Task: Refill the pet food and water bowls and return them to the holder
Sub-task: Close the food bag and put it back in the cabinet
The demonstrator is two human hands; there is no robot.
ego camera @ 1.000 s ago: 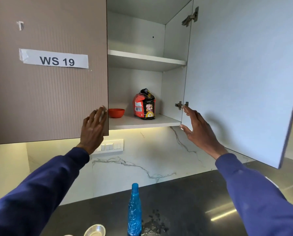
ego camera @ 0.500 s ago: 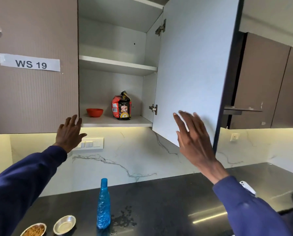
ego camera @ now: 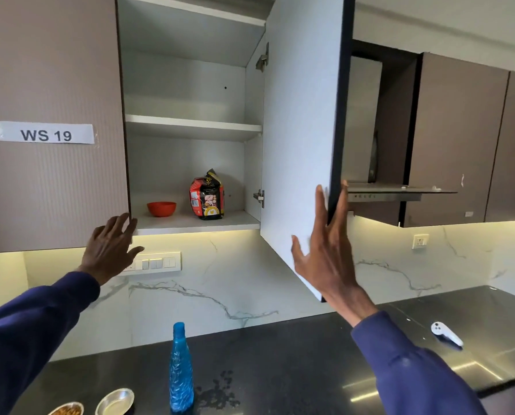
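A red and black pet food bag [ego camera: 207, 195] stands on the lower shelf of the open wall cabinet, beside a small red bowl [ego camera: 161, 208]. On the dark counter below stand a blue water bottle [ego camera: 180, 369], a steel bowl [ego camera: 115, 401] that looks empty, and a second steel bowl with brown food [ego camera: 67, 410] at the bottom edge. My left hand [ego camera: 111, 250] rests with spread fingers at the lower corner of the shut left door. My right hand [ego camera: 325, 250] lies flat on the free edge of the open cabinet door [ego camera: 298, 139]. The holder is out of view.
A taped label reads WS 19 on the left door [ego camera: 45, 134]. A switch panel [ego camera: 153, 262] sits on the marble backsplash. A white controller [ego camera: 446, 333] lies on the counter at right. A range hood [ego camera: 400, 191] and brown cabinets fill the right. Water spots [ego camera: 217, 390] mark the counter.
My right hand slid from the hinge side of the open door out to its free edge. My left hand dropped a little below the left door's corner. The view shifted right and down.
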